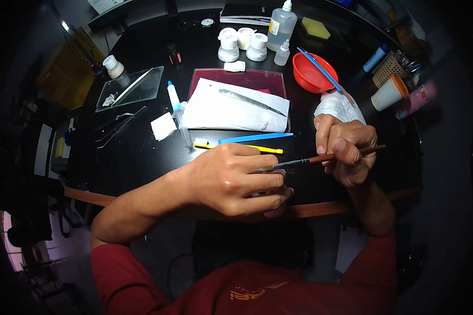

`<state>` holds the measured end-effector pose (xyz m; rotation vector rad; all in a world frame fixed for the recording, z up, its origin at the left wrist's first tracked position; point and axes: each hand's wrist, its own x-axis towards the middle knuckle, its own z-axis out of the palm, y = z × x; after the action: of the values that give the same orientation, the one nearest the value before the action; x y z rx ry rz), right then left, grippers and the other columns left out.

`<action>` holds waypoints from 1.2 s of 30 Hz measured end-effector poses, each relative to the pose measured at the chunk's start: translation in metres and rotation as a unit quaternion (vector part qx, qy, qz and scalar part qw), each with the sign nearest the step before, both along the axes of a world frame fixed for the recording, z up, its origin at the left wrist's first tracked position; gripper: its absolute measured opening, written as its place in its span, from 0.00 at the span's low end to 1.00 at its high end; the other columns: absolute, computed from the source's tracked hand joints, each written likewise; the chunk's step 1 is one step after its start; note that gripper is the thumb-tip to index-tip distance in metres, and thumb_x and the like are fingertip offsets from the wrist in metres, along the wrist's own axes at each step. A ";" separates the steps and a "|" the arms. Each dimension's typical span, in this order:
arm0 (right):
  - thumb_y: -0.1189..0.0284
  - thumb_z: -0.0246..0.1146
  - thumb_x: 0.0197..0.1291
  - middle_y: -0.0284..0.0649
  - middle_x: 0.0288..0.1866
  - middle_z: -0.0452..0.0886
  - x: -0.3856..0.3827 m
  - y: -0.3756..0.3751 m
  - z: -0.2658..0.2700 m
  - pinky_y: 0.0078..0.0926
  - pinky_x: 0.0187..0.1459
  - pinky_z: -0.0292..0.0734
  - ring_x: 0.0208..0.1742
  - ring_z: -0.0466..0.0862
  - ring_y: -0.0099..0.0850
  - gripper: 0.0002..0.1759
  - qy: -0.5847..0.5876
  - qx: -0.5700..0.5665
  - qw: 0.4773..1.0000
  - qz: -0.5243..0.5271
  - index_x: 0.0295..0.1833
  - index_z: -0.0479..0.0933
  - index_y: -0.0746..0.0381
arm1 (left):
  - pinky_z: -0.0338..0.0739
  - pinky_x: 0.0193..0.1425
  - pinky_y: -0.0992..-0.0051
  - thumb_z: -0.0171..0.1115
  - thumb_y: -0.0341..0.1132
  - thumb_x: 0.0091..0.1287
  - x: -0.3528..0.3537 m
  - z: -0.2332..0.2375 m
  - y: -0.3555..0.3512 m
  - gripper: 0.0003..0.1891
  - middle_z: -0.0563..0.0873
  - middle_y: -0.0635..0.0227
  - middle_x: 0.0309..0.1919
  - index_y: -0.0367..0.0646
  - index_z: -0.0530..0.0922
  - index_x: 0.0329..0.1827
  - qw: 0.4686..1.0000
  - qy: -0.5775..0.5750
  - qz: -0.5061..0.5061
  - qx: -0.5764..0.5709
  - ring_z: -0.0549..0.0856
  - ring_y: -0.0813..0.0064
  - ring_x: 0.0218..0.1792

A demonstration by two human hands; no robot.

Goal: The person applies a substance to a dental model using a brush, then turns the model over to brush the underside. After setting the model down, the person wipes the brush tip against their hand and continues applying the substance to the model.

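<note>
My right hand (347, 149) pinches the brown handle of a thin paintbrush (320, 158) between thumb and fingers. The brush lies nearly level, its dark ferrule and bristle end pointing left to the knuckles of my left hand (242, 181). That hand is turned with its back to the camera, fingers curled in; what they hold, if anything, is hidden. Just beyond it lie a yellow toothbrush (257, 149) and a blue plastic stick (255, 137). Farther back, a metal scalpel-like knife (252, 101) rests on a folded white paper towel (210, 113).
A red bowl (302, 79) with a blue brush across it stands behind crumpled tissue (333, 106). White jars (228, 50) and a clear bottle (283, 29) stand at the back. Left are a glass slab (150, 84), tweezers (118, 131) and a syringe (183, 126). An orange-rimmed cup (386, 95) is at right.
</note>
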<state>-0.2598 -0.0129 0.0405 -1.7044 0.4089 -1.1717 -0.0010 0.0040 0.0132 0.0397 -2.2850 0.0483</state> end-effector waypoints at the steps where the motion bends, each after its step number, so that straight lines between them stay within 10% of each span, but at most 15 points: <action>1: 0.72 0.64 0.74 0.44 0.30 0.81 -0.001 -0.001 -0.001 0.20 0.22 0.75 0.23 0.78 0.22 0.21 -0.003 0.000 1.000 0.002 0.23 0.78 0.67 | 0.86 0.34 0.72 0.74 0.39 0.61 0.000 0.000 0.000 0.13 0.82 0.69 0.36 0.41 0.86 0.43 1.000 -0.003 0.000 0.000 0.88 0.69 0.38; 7: 0.71 0.66 0.74 0.44 0.31 0.83 0.001 -0.001 -0.005 0.21 0.25 0.77 0.25 0.79 0.24 0.19 -0.019 0.005 1.000 0.019 0.27 0.80 0.66 | 0.85 0.34 0.72 0.74 0.40 0.62 -0.002 -0.001 0.002 0.13 0.83 0.69 0.35 0.42 0.86 0.43 1.000 -0.001 0.005 0.006 0.88 0.71 0.38; 16: 0.80 0.79 0.62 0.42 0.37 0.91 0.012 0.002 -0.010 0.34 0.56 0.82 0.50 0.85 0.35 0.10 -0.010 -0.038 0.997 0.060 0.48 0.89 0.68 | 0.80 0.29 0.73 0.74 0.39 0.63 -0.005 -0.006 0.004 0.10 0.81 0.71 0.33 0.44 0.85 0.39 1.000 0.004 -0.004 0.019 0.87 0.74 0.37; 36: 0.77 0.70 0.69 0.34 0.23 0.83 0.003 -0.008 -0.013 0.31 0.42 0.75 0.32 0.79 0.28 0.12 -0.006 -0.067 0.997 0.033 0.29 0.83 0.62 | 0.85 0.32 0.73 0.75 0.38 0.62 -0.001 -0.004 0.000 0.10 0.81 0.70 0.34 0.43 0.87 0.41 1.000 0.004 0.019 -0.013 0.88 0.70 0.37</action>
<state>-0.2566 -0.0210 0.0276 -1.8108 0.2704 -1.1827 -0.0017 0.0043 0.0094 0.0690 -2.2749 0.0971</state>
